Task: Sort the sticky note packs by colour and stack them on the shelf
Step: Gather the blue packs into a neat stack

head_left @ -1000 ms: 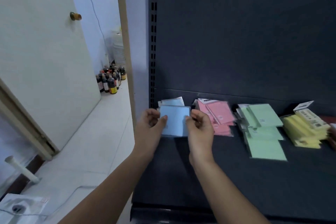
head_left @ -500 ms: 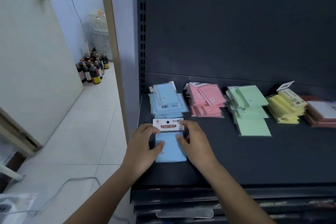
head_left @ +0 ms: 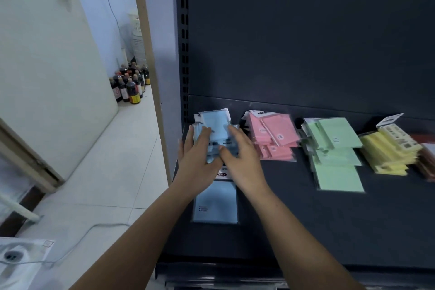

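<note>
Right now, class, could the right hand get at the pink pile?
Probably yes: the right hand rests on the blue pile, and the pink pile lies right beside it, uncovered, with nothing between.

Left hand (head_left: pixel 196 162) and right hand (head_left: pixel 243 162) touch the blue stack (head_left: pixel 215 120); 1 blue pack (head_left: pixel 215 205) lies nearer.
</note>
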Motion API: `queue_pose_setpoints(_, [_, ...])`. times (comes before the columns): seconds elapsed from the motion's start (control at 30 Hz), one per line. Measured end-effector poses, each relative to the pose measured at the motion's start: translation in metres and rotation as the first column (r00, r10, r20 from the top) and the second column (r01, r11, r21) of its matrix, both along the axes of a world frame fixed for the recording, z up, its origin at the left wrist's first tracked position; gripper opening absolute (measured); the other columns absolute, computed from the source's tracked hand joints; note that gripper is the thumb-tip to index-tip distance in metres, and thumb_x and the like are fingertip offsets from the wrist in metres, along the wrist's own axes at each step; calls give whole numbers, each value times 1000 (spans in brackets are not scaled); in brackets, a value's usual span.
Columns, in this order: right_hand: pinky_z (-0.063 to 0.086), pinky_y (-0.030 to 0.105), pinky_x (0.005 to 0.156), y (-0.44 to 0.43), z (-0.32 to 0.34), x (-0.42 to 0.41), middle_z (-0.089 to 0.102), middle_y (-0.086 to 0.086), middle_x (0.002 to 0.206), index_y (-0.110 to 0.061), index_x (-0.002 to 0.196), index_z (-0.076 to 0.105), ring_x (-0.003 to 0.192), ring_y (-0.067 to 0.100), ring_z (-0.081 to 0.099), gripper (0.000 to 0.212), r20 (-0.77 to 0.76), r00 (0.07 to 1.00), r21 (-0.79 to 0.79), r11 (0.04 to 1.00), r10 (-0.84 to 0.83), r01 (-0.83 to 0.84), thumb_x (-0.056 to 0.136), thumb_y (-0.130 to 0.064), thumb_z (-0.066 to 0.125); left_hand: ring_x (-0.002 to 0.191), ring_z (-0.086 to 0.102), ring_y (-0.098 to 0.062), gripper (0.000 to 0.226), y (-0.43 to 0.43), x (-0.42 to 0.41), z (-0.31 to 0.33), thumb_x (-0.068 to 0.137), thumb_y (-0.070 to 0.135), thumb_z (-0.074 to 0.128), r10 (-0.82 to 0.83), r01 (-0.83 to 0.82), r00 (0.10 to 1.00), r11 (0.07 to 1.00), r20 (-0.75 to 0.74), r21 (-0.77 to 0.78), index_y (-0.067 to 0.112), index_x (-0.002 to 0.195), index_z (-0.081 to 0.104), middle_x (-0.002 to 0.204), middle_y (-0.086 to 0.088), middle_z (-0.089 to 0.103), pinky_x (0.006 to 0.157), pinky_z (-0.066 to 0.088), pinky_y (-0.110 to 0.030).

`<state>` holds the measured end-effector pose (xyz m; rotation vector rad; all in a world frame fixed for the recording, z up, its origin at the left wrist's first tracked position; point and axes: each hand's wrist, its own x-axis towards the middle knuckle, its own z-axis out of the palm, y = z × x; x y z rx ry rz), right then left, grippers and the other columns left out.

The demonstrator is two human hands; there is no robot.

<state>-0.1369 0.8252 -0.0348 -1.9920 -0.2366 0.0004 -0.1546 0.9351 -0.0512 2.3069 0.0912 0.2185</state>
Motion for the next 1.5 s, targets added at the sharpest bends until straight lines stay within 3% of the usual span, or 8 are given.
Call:
queue_pose_setpoints(0.13, [36,28,109,-1,-5,-7,51,-3,137,-19,131,52,129,5,42,41,-3,997,183,980,-73,73,91,-11,55,145,7,-13,57,-2,-12,1,93,16,54,-33,44,999,932,37,-360,33,139,26,146,23,19,119,9,-44])
queue_pose_setpoints(0.27, [50,12,73,-5,-6,-20,72,-12,92,-13,106,63,89,-3,65,23,-127,982,581,792,-140,188,88,0,57,119,54,-13,42,-10,-30,15,89,17,57,38,32,995,752,92,-658,27,129,47,131,6,54,99,48,-37])
queue_pose_setpoints(0.4, [51,17,69,-18,-16,-37,65,-6,73,-10,93,62,72,5,62,17,-232,960,710,647,-160,279,85,4,60,83,68,-8,15,-21,-43,17,82,18,65,158,-57,986,616,53,-786,16,96,61,93,0,71,70,54,-19])
queue_pose_setpoints(0.73, [49,19,80,-86,-33,-64,62,-14,107,-40,123,45,89,5,61,52,-127,991,78,996,-37,47,83,-17,68,50,47,-1,31,-52,-58,-9,80,1,64,-113,100,993,925,-13,-368,28,94,59,56,9,49,53,36,-9])
queue_pose_setpoints(0.93, [35,14,89,-117,-29,-59,41,-8,134,-24,135,43,117,9,47,53,21,996,-353,932,-81,83,86,-22,64,101,46,-8,32,-85,-59,-13,87,23,56,-230,222,973,961,31,166,25,118,56,121,13,55,86,35,-19])
queue_pose_setpoints(1.07, [18,16,106,-127,-31,-57,14,-5,155,-22,139,39,139,13,21,52,51,995,-500,860,-88,102,90,-25,58,109,46,-12,33,-88,-56,-9,84,26,58,-276,261,961,931,24,256,25,117,59,127,12,52,93,35,-27])
queue_pose_setpoints(1.3, [22,8,102,-101,-14,-53,42,-12,135,-22,125,54,120,-4,32,35,202,979,-297,951,-27,88,91,-16,56,117,47,-25,36,-46,-32,11,76,3,69,94,-115,962,991,257,66,11,110,61,120,-4,59,97,32,-35])
queue_pose_setpoints(1.5, [30,3,95,-43,6,-14,47,-5,132,-22,133,43,122,4,41,45,40,994,-35,995,99,-97,91,-15,56,127,38,-28,54,-20,-4,11,83,8,60,147,-152,986,987,80,60,9,134,42,133,-10,50,106,31,-44])
